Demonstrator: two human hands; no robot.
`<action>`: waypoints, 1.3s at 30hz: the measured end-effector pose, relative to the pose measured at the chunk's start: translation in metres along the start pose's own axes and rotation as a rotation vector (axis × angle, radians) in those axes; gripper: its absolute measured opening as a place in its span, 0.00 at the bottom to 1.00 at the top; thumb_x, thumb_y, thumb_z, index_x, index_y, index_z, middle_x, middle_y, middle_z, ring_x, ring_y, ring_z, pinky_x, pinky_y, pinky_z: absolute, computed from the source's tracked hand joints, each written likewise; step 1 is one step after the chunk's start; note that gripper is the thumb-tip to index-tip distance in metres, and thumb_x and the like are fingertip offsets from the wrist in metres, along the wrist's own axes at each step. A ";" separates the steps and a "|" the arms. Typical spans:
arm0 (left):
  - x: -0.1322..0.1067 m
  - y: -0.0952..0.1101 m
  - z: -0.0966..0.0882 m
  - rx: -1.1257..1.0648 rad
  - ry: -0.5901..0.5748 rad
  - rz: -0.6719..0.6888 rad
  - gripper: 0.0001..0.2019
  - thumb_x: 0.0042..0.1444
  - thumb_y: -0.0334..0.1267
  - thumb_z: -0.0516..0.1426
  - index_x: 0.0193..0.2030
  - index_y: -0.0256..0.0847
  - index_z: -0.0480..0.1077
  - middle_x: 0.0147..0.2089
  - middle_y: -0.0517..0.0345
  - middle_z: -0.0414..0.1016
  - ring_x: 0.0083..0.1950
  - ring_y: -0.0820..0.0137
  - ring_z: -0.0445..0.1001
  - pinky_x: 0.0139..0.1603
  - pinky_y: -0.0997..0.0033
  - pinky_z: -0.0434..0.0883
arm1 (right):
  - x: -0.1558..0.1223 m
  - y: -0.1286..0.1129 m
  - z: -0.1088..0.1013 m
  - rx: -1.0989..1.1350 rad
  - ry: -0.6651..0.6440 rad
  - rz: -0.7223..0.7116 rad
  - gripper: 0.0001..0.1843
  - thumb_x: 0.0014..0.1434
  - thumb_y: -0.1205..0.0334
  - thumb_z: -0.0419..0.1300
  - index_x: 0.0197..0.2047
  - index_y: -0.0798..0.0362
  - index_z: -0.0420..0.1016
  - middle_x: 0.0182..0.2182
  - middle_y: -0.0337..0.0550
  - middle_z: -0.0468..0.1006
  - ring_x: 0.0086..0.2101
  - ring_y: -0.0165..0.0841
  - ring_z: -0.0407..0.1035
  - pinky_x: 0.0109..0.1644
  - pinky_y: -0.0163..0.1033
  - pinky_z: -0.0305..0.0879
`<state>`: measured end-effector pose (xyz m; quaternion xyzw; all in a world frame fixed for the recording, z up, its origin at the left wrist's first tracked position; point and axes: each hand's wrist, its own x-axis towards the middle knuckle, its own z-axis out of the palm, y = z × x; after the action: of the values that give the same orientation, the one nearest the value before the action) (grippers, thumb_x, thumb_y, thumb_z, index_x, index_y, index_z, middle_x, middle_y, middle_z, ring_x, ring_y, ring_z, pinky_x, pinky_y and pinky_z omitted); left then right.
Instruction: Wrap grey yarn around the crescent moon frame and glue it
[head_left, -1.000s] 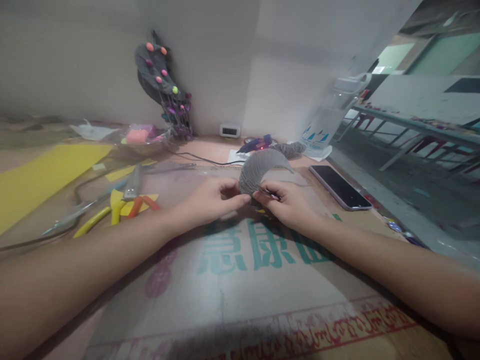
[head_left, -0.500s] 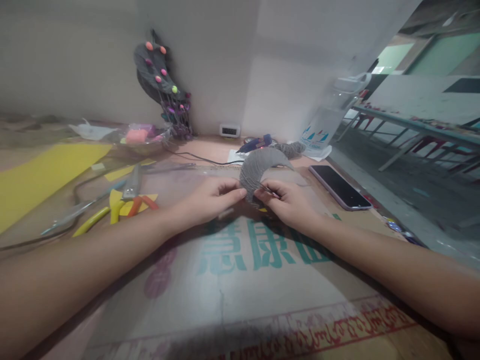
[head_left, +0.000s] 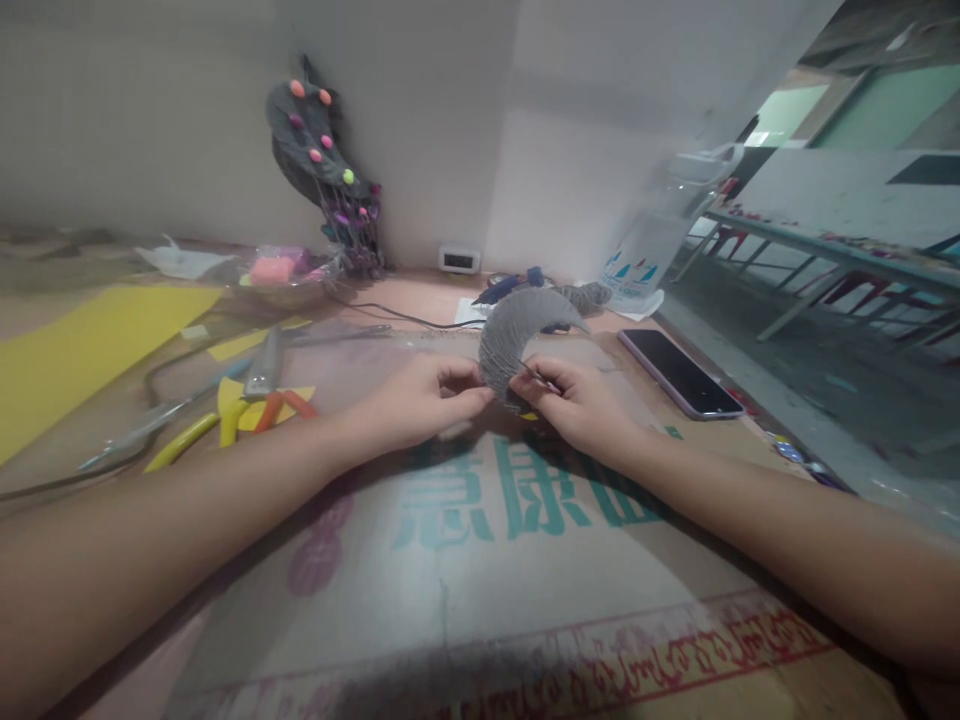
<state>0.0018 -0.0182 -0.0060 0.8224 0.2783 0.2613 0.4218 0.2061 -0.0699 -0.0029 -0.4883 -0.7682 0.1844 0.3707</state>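
Note:
A crescent moon shape wound in grey yarn point(head_left: 514, 325) is held up between both hands, its tip pointing right. My left hand point(head_left: 427, 402) pinches the crescent's lower left edge between thumb and fingers. On the other side, my right hand point(head_left: 574, 402) is closed on the inner lower edge, with a thin dark strand point(head_left: 536, 375) at its fingers. A scrap of yellow point(head_left: 529, 416) shows beneath the lower end. The fingertips behind the crescent are hidden.
Scissors point(head_left: 262, 365) and yellow- and orange-handled tools point(head_left: 234, 420) lie left. A phone point(head_left: 679, 373) lies right, before a water bottle point(head_left: 645, 240). Behind are a blue glue gun point(head_left: 510, 288), a small digital clock point(head_left: 459, 259) and a decorated grey crescent point(head_left: 307, 140). Printed cardboard point(head_left: 360, 620) covers the front.
The crescent has tilted slightly, its tip shifting a little up and right. Both hands keep nearly the same place and grip.

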 end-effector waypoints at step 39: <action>-0.005 0.022 -0.003 0.112 0.314 0.013 0.12 0.59 0.41 0.55 0.26 0.39 0.70 0.24 0.63 0.70 0.27 0.74 0.67 0.29 0.76 0.65 | -0.011 -0.001 -0.019 -0.704 0.034 -0.463 0.18 0.71 0.61 0.48 0.49 0.58 0.78 0.36 0.51 0.82 0.36 0.41 0.75 0.38 0.43 0.65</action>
<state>0.0015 -0.0311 0.0134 0.7956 0.3497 0.3732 0.3248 0.2227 -0.0821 0.0060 -0.4026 -0.8675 -0.1855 0.2255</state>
